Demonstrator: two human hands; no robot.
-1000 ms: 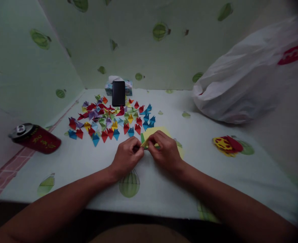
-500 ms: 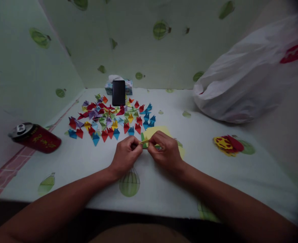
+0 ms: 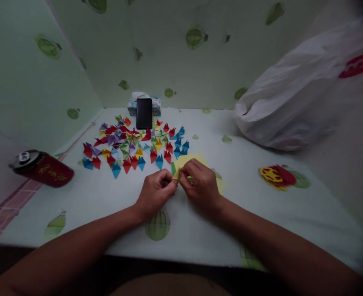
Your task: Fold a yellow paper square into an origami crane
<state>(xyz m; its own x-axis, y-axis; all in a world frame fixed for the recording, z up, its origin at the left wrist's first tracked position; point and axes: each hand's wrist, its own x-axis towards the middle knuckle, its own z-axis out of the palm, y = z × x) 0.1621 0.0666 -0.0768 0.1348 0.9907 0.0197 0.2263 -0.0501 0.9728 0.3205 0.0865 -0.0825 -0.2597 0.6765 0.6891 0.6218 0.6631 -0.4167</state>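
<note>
My left hand [image 3: 155, 192] and my right hand [image 3: 201, 184] meet near the middle of the table, fingertips pinched together on a small yellow paper piece [image 3: 176, 174]. Under and behind my right hand lies a stack of yellow paper sheets [image 3: 192, 159] with a green edge showing at its left. Just beyond the hands spreads a pile of several small folded paper pieces [image 3: 135, 143] in red, blue, yellow, purple and green.
A black phone [image 3: 144, 113] leans upright against a tissue pack [image 3: 135, 102] at the back. A red can [image 3: 42, 168] lies on its side at the left. A large white plastic bag [image 3: 295, 94] sits at the right, with red and yellow paper cutouts [image 3: 276, 176] in front.
The hands stay in the same place; the fingers have shifted slightly on the yellow paper piece, which now sits a little more upright between them.
</note>
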